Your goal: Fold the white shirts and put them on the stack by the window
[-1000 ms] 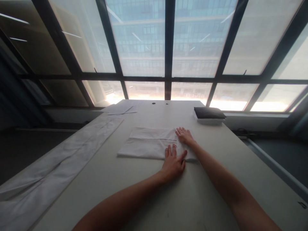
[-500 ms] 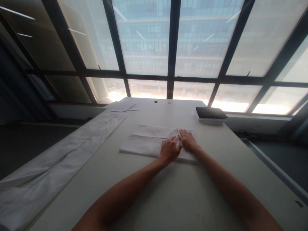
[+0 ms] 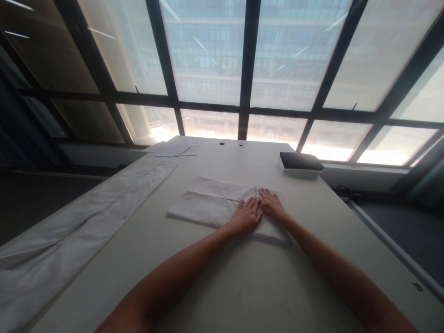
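Note:
A folded white cloth [image 3: 204,203] lies flat in the middle of a pale table [image 3: 243,277]. Both my hands rest palm down on its right part, side by side and nearly touching. My left hand [image 3: 247,215] lies flat with fingers stretched forward. My right hand [image 3: 271,204] lies flat just right of it, fingers spread slightly. Neither hand holds anything.
A long white cloth [image 3: 79,231] runs along the table's left edge. White sheets [image 3: 175,149] lie at the far left corner. A stack with a dark folded piece on top [image 3: 300,164] sits at the far right. Large windows stand behind the table.
My left hand slid forward from the cloth's near edge onto the cloth, coming to lie beside my right hand. The right hand stayed roughly in place.

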Demonstrator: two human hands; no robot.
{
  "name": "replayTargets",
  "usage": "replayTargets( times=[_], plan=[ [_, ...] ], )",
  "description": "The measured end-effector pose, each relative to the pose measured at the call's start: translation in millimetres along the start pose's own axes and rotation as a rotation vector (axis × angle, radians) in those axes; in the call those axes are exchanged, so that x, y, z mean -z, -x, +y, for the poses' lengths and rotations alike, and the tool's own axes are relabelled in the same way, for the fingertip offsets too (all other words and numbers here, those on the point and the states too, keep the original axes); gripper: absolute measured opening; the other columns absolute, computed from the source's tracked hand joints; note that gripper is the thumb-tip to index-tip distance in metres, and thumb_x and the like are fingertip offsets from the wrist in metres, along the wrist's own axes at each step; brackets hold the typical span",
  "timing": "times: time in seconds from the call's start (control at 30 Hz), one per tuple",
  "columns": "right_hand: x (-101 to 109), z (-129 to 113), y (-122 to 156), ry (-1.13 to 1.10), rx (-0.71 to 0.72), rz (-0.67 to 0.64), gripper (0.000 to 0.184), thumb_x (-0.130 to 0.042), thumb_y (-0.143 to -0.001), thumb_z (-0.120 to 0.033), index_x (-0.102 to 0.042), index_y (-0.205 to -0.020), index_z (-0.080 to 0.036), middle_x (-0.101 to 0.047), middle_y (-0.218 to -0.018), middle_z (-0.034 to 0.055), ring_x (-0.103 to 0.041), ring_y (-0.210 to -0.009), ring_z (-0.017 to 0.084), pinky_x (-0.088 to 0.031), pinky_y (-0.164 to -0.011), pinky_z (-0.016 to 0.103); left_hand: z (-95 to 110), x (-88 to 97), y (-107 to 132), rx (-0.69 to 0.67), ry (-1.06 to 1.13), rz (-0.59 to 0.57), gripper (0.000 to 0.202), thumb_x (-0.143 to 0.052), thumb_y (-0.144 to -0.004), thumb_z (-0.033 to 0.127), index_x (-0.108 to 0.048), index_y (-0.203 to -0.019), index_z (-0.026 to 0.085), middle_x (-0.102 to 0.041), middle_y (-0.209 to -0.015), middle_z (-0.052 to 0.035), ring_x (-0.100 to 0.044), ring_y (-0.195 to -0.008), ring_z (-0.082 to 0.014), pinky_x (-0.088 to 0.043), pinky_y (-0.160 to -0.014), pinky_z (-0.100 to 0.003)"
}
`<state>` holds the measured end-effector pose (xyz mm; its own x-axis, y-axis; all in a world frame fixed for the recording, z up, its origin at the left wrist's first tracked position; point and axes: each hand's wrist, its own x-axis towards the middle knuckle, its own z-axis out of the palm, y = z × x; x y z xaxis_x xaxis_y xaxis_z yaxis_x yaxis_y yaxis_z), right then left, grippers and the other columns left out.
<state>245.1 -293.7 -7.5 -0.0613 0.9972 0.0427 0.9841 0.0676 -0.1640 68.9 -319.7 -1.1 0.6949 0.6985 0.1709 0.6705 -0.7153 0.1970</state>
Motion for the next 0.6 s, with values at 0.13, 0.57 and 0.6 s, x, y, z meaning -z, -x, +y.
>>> replayTargets(
  times=[0.13, 0.57, 0.6],
  plan=[
    [7, 1, -24, -0.005, 0.037, -0.05, 0.06, -0.018, -0.105, -0.038, -0.027, -0.159, -0.015, -0.024, -0.165, 0.0104, -0.018, -0.153, 0.025, -0.015, -0.121, 0.054, 2, 1.3, 0, 0.018, -0.058, -0.031, 0.065, -0.028, -0.104, 0.042, -0.026, -0.156, 0.003, -0.027, -0.162, -0.0205, -0.02, -0.152, -0.0292, -0.016, -0.123, -0.051],
    [7, -5, -53, -0.096, -0.221, 0.21, 0.061, -0.016, -0.104, -0.036, -0.041, -0.151, -0.007, -0.042, -0.154, 0.0217, -0.034, -0.146, 0.028, -0.025, -0.118, 0.047, 3, 4.7, 2, 0.029, -0.057, -0.048, 0.064, -0.027, -0.104, 0.041, -0.032, -0.153, 0.001, -0.03, -0.16, -0.0232, -0.022, -0.152, -0.0302, -0.015, -0.123, -0.049],
    [7, -4, -50, -0.099, -0.206, 0.225, 0.059, -0.018, -0.103, -0.031, -0.042, -0.151, -0.007, -0.044, -0.154, 0.0202, -0.036, -0.145, 0.026, -0.025, -0.118, 0.045, 3, 4.2, 2, 0.028, -0.057, -0.043, 0.064, -0.027, -0.104, 0.041, -0.032, -0.153, 0.001, -0.03, -0.16, -0.0233, -0.022, -0.152, -0.0303, -0.015, -0.123, -0.05]
  ],
)
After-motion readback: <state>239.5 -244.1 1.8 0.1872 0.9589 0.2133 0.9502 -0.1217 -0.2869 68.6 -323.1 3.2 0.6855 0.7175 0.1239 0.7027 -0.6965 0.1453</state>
